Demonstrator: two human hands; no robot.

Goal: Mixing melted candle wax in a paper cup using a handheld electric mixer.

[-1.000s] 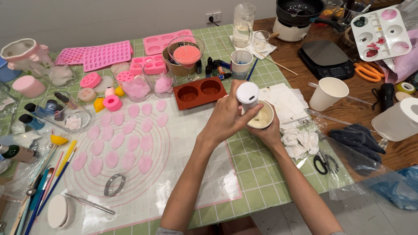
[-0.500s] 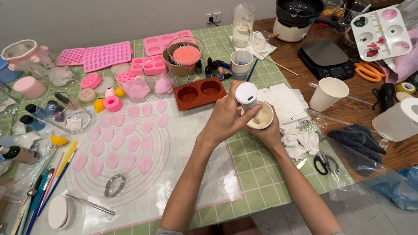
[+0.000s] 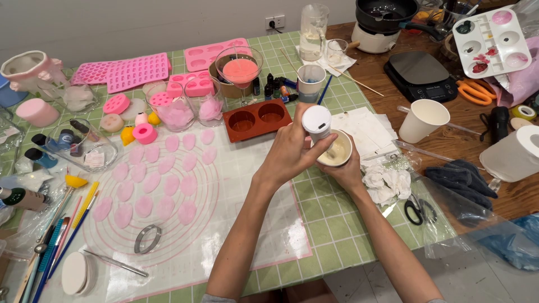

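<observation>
Just right of the frame's centre, both hands meet over a small paper cup [image 3: 337, 151] holding a pale, creamy liquid. The cup is thin-walled and light, so I judge it will dent under a hard squeeze and could slop if tipped — best taken low around its wall, where the right hand [image 3: 349, 171] cradles it now, fingers curled up from beneath and behind. The left hand [image 3: 289, 151] is closed around a small white bottle [image 3: 317, 124], whose broad round end faces up while its narrow end dips into the cup. That bottle looks like rigid, smooth plastic, light and easy to pinch about its body; the fingers wrap it fully, thumb on the near side.

Directly above the hands in the frame lies a brown two-well mould [image 3: 257, 119] on the green gridded surface [image 3: 331, 224]. To the left, rows of pale pink petal shapes [image 3: 151, 182] rest on a clear round-marked mat [image 3: 185, 224]. To the right lie crumpled white tissue [image 3: 387, 184], black-handled scissors [image 3: 418, 210] and an upright white paper cup [image 3: 422, 119] — all apart from the hands.
</observation>
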